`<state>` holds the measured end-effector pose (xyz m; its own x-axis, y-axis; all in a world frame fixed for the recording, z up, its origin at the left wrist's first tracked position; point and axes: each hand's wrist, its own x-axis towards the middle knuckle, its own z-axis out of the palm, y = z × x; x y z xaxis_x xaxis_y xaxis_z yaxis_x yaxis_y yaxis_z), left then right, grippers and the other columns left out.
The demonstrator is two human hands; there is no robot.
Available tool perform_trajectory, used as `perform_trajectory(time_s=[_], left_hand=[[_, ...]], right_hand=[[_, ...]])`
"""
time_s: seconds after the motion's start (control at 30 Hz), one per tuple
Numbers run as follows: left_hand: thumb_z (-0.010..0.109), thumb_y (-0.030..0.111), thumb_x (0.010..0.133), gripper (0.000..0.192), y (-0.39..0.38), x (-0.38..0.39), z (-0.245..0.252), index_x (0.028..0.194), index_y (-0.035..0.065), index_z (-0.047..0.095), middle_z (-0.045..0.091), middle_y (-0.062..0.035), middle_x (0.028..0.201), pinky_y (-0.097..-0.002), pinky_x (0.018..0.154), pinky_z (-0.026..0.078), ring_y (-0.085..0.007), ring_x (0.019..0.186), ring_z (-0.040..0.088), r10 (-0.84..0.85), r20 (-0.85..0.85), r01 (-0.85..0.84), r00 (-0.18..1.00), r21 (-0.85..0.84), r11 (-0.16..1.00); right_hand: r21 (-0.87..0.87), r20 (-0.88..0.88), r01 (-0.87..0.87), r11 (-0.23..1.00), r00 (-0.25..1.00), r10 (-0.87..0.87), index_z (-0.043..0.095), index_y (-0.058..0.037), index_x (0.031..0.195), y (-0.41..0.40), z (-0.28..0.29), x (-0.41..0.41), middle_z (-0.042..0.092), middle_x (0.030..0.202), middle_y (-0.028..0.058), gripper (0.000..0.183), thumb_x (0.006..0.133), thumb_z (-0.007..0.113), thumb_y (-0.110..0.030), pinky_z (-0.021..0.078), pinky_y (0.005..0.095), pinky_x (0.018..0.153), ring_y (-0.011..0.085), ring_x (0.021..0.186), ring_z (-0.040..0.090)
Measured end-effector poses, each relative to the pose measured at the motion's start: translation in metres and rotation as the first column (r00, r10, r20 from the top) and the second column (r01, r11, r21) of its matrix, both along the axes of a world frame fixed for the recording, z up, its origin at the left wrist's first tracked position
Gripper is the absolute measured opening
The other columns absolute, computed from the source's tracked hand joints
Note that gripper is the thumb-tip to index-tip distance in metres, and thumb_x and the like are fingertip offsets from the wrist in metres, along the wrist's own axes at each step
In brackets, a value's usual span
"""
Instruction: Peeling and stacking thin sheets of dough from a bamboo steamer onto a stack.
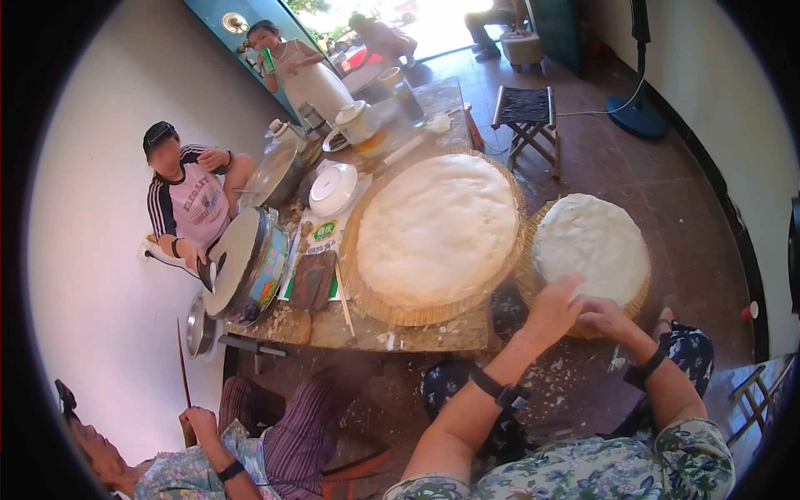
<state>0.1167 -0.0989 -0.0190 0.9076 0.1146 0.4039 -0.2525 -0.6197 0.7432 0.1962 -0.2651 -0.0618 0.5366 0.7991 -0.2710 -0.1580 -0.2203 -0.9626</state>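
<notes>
My left hand (555,305) and my right hand (605,316) meet over the near edge of a smaller stack of thin, pale flatbreads (590,237). That stack rests on a round mat of straw or stalks (530,265), low beside the table. The fingers overlap, so I cannot tell whether they pinch a sheet's edge. To the left, a larger pale flatbread stack (437,228) covers most of another round stalk mat (353,269) on the wooden table (400,337).
Across the table, a person (190,194) holds a dark tool over a round griddle (234,262). Another person (206,450) at lower left holds a thin stick (182,362). A folding stool (525,125) and fan base (637,116) stand beyond. A batter basin (275,172) sits near a white bowl (333,189).
</notes>
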Motion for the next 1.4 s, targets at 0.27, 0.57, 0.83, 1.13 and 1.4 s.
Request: perform_trajectory(time_s=[0.27,0.57,0.83,1.13,1.4], left_hand=[[0.06,0.007,0.08,0.03,-0.002,0.002,-0.007,0.109,0.002,0.055,0.06,-0.0173,0.104,-0.0368,0.078,0.049,-0.0341,0.093,0.059,0.0,-0.016,0.0,1.0,0.037,0.999],[0.059,0.007,0.079,0.03,-0.005,0.004,-0.007,0.108,0.0025,0.055,0.06,-0.0175,0.104,-0.0381,0.078,0.049,-0.0352,0.093,0.059,-0.005,-0.068,0.007,0.998,0.031,1.0],[0.056,0.008,0.081,0.029,-0.011,0.012,-0.008,0.109,0.0039,0.055,0.059,-0.0172,0.105,-0.0394,0.08,0.048,-0.0355,0.095,0.057,0.001,-0.046,0.0,0.999,0.024,1.0],[0.058,0.01,0.08,0.03,-0.019,0.016,-0.003,0.109,0.0031,0.054,0.059,-0.0163,0.105,-0.0397,0.083,0.047,-0.0348,0.097,0.057,-0.004,-0.043,0.005,0.999,0.01,1.0],[0.059,0.01,0.08,0.03,-0.019,0.019,-0.001,0.109,0.0036,0.055,0.059,-0.0162,0.107,-0.0386,0.085,0.046,-0.0338,0.099,0.056,-0.008,-0.058,0.009,0.998,0.007,1.0]], right_hand=[[-0.022,-0.002,-0.033,0.999,0.999,0.033,0.06,-0.0024,0.098,0.007,0.006,-0.003,0.055,0.076,-0.0037,0.018,0.081,0.053,-0.006,0.0379,0.0205,0.054,0.004,0.063,0.044],[-0.057,0.12,-0.032,0.998,0.992,0.039,0.06,-0.0026,0.097,0.005,0.004,-0.005,0.057,0.079,-0.002,0.018,0.083,0.055,-0.011,0.0402,0.0214,0.058,0.0056,0.067,0.048],[-0.132,0.147,-0.056,0.99,0.986,0.076,0.061,0.0004,0.099,0.015,0.005,-0.008,0.063,0.087,0.0015,0.019,0.081,0.059,-0.005,0.0457,0.026,0.07,0.0083,0.08,0.054],[0.045,0.293,-0.009,0.999,0.956,-0.005,0.059,0.0025,0.102,0.018,-0.032,-0.008,0.065,0.099,0.0108,0.025,0.079,0.064,-0.004,0.0476,0.0338,0.08,0.0173,0.095,0.059],[-0.045,0.616,-0.079,0.996,0.782,0.09,0.056,0.001,0.104,0.031,-0.014,-0.014,0.061,0.103,0.0192,0.029,0.077,0.062,-0.005,0.0455,0.0394,0.08,0.0307,0.099,0.058]])
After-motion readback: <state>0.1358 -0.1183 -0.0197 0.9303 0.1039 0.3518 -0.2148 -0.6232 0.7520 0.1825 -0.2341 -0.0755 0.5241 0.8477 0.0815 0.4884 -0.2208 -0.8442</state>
